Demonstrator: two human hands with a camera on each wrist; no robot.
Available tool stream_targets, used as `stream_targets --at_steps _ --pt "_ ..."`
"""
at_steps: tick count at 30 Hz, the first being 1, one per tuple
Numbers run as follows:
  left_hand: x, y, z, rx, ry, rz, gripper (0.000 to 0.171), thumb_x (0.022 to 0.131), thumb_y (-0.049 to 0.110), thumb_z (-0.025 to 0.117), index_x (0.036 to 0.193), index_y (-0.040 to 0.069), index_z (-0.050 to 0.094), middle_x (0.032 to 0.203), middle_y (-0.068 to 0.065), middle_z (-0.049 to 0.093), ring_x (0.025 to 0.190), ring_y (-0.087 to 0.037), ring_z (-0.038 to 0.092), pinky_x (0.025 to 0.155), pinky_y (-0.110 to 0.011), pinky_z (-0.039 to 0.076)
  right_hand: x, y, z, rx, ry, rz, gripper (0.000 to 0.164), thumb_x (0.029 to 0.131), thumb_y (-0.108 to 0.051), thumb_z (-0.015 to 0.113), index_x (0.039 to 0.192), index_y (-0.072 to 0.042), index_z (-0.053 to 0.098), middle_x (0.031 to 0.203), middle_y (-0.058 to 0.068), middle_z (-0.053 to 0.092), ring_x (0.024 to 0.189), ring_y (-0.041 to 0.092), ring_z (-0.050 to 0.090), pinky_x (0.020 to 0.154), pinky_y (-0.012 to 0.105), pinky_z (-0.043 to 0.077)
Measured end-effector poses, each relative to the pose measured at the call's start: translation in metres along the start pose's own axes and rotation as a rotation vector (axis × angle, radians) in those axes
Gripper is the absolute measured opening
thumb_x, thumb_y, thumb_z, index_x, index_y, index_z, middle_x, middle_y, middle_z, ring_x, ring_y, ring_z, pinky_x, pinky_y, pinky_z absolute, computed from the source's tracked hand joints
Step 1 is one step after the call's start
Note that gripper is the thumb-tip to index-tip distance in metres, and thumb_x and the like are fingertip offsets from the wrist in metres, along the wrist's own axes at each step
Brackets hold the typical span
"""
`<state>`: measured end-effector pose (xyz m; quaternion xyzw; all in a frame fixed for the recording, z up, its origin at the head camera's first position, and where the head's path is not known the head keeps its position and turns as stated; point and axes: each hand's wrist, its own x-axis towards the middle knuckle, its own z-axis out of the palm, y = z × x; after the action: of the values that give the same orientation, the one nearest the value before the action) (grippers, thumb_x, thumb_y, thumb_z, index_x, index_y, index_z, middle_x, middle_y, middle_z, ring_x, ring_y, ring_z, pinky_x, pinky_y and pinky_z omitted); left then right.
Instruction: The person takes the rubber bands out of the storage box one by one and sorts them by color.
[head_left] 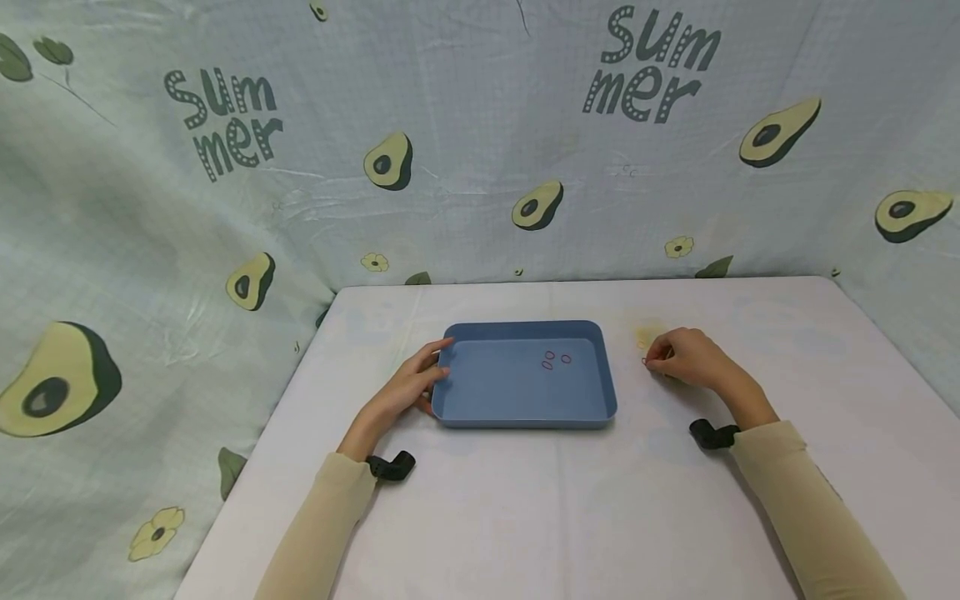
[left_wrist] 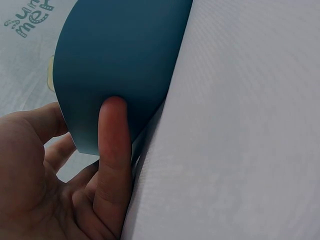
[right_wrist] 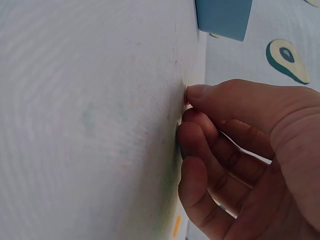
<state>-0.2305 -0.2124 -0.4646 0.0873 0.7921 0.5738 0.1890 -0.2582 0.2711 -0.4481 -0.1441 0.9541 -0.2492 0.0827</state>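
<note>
A shallow blue tray lies on the table, with three small thin red rings in its right half. My left hand grips the tray's left side. In the left wrist view, one finger presses the tray's outer wall, while others reach behind its edge. Right of the tray, my right hand is low at the tabletop, thumb and forefinger pinching another small red ring. Only a sliver of it shows at the thumb tip in the right wrist view; the remaining fingers are curled.
A yellowish patch shows on the white tablecloth beside the right hand. In the right wrist view, a short orange strip lies below the fingers. An avocado-print curtain hangs behind the table and at its left.
</note>
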Motion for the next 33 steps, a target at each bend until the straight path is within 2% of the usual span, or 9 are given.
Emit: stream_targets --at_steps 9,19,29,33 --pt "0.0014 0.0 0.0004 0.002 0.001 -0.004 0.06 0.107 0.03 0.054 0.162 0.036 0.032 0.173 -0.015 0.018 0.099 -0.027 0.069 0.059 -0.036 0.06 -0.0035 -0.0008 -0.0042 -0.006 0.008 0.042 0.012 0.092 -0.015 0.074 0.095 -0.004 0.075 0.088 0.009 0.07 0.079 0.021 0.057 0.067 0.03 0.046" --pt "0.0009 -0.0001 0.0003 0.009 0.008 -0.008 0.06 0.107 0.03 0.054 0.162 0.036 0.032 0.173 -0.015 0.018 0.103 -0.029 0.068 0.059 -0.037 0.06 -0.0044 0.0002 -0.0039 -0.009 0.026 0.027 0.012 0.091 -0.013 0.074 0.097 -0.003 0.076 0.089 0.008 0.072 0.08 0.021 0.058 0.068 0.03 0.046" --pt "0.0018 -0.0016 -0.0002 0.008 0.004 -0.006 0.06 0.107 0.03 0.054 0.162 0.036 0.032 0.173 -0.015 0.018 0.097 -0.027 0.068 0.059 -0.037 0.06 -0.0047 -0.0002 -0.0041 0.01 0.01 0.017 0.023 0.093 -0.015 0.073 0.114 -0.005 0.074 0.094 0.011 0.068 0.081 0.022 0.057 0.067 0.03 0.044" --pt "0.0024 -0.0021 -0.0006 0.006 0.003 -0.008 0.06 0.106 0.03 0.054 0.162 0.036 0.032 0.173 -0.015 0.017 0.094 -0.027 0.068 0.059 -0.037 0.06 -0.0047 0.0007 -0.0047 0.019 -0.005 0.006 0.024 0.093 -0.013 0.072 0.116 -0.006 0.075 0.096 0.013 0.069 0.082 0.023 0.057 0.067 0.03 0.045"
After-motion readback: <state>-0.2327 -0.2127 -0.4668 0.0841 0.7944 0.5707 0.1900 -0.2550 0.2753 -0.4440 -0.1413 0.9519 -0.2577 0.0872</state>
